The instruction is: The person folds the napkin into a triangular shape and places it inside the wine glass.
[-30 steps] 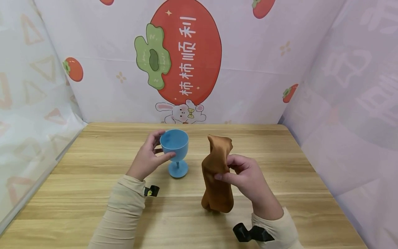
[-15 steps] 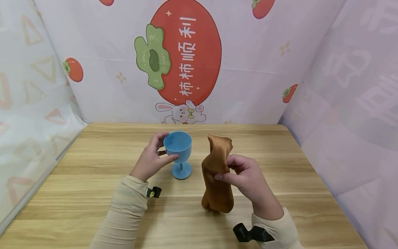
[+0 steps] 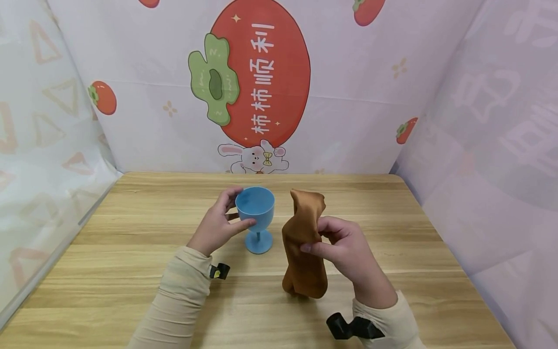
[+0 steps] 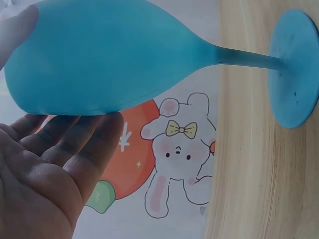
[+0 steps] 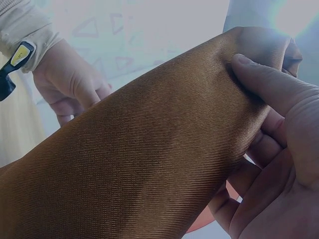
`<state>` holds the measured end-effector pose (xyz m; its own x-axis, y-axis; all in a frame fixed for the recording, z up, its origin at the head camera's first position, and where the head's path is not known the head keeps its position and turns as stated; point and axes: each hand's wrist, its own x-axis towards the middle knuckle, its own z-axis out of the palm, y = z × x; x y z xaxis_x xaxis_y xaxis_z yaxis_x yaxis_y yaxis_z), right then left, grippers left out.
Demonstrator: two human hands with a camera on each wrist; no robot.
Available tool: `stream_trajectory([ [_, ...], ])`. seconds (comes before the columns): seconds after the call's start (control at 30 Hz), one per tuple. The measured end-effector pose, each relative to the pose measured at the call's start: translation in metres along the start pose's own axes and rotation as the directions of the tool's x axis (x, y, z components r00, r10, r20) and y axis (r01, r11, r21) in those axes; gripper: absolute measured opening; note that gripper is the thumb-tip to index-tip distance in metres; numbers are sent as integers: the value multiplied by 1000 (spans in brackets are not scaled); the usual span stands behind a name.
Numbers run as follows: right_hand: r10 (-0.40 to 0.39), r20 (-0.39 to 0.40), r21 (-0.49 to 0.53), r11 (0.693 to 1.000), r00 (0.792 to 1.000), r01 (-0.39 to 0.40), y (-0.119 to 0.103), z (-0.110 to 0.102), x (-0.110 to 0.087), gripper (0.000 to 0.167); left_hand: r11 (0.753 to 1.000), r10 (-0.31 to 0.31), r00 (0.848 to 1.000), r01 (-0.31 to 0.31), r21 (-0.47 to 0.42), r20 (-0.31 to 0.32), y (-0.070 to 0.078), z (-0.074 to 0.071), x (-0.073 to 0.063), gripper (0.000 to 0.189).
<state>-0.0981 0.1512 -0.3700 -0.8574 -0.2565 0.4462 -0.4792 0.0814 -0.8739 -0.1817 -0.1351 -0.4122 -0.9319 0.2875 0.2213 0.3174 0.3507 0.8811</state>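
Observation:
A blue plastic goblet [image 3: 258, 211] stands upright left of centre in the head view, its round foot low over the wood. My left hand [image 3: 214, 223] holds the bowl from the left, thumb on the near side and fingers round the back. In the left wrist view the goblet [image 4: 109, 55] fills the top, with the fingers [image 4: 94, 149] against its bowl. To the right, my right hand [image 3: 348, 249] pinches a brown satiny cloth [image 3: 305, 257] between thumb and fingers. The cloth hangs down in folds, and in the right wrist view the cloth [image 5: 134, 149] covers much of the scene.
Both things are over a light wooden table [image 3: 392, 271]. Behind its far edge hangs a white backdrop [image 3: 348, 97] printed with persimmons and a rabbit. Pale sheets close off the left and right sides. Each sleeve carries a black wrist mount [image 3: 353, 327].
My left hand has moved the goblet a little to the right and nearer, closer to the brown cloth. The right hand and the cloth have stayed in place.

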Motion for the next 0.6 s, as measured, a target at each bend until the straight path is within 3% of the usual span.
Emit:
stream_trajectory([
  [0.6,2,9,5,1000,1000,-2,-1,0,1,18,999,10,1000,-12,49,27,0,-1,0,91],
])
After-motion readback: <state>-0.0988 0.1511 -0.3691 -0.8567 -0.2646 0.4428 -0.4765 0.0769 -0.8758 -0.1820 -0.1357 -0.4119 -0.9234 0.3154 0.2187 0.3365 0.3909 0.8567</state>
